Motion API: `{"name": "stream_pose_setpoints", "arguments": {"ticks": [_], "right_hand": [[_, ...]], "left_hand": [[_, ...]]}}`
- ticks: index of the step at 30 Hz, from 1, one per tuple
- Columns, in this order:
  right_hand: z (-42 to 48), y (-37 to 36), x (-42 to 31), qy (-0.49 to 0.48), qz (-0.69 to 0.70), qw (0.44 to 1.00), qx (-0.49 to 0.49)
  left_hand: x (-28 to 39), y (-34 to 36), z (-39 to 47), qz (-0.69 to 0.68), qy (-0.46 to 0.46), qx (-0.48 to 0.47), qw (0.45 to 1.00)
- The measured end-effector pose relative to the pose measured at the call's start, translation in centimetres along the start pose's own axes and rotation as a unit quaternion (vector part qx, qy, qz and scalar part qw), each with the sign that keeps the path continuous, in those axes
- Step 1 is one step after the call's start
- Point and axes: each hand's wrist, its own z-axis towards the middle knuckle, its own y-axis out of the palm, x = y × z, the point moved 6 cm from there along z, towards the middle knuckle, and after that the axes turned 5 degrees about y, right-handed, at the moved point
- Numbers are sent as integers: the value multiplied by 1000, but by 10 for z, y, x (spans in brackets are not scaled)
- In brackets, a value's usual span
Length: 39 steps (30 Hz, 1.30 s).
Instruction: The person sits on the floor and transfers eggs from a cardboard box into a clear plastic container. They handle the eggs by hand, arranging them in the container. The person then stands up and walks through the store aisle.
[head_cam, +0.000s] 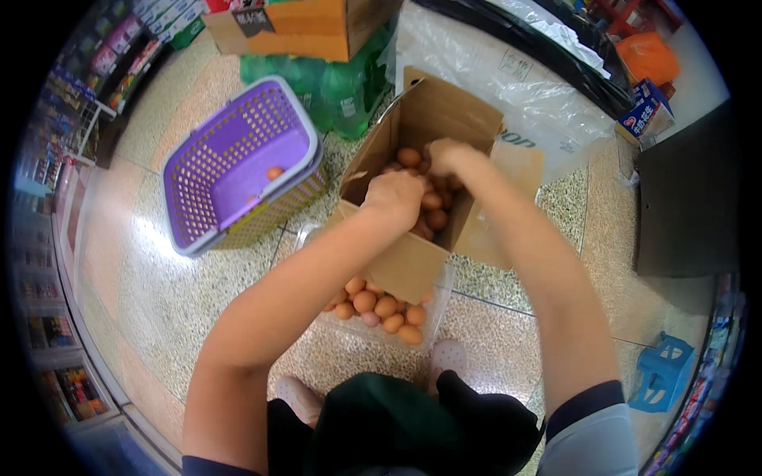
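Note:
An open cardboard box [381,143] holds many brown eggs [437,219]. Over its near left part is my left hand [396,193], its fingertips down among the eggs. My right hand [449,157] reaches in farther back, near the right wall, fingers curled downward. Whether either hand grips an egg is hidden. Partly under the box's near flap [411,268], a clear plastic container [437,315] holds several brown eggs [364,301]. Left of the box stands a purple plastic basket [238,140] with a grey rim; an egg [274,173] lies inside, and part of another shows behind the rim.
Green bottles in plastic wrap [342,95] stand behind, with a cardboard carton [297,30] above them. A plastic-wrapped package [464,53] lies behind the box. At the right are a dark panel [684,196] and a blue plastic stool [664,375]. Store shelves line the left.

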Motion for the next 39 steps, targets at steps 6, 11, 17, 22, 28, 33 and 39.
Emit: {"name": "stream_pose_setpoints", "arguments": {"ticks": [6,11,17,22,28,33,39], "right_hand": [[16,26,7,58,22,994,95],[29,43,7,133,-98,976,139],[37,63,-13,104,-261,959,-27],[43,85,-9,102,-340,925,-136],[69,121,10,106,-364,904,-196],[50,100,-4,86,-318,928,-174],[63,110,5,125,-267,934,-202]], "left_hand": [[-40,50,47,20,-73,-74,994],[-43,91,77,43,13,-114,993],[-66,123,101,34,5,-175,984],[-59,131,103,152,15,-189,970],[-48,131,106,187,17,-186,964],[-54,124,99,185,11,-199,962],[-59,130,103,158,26,-171,972]]}}
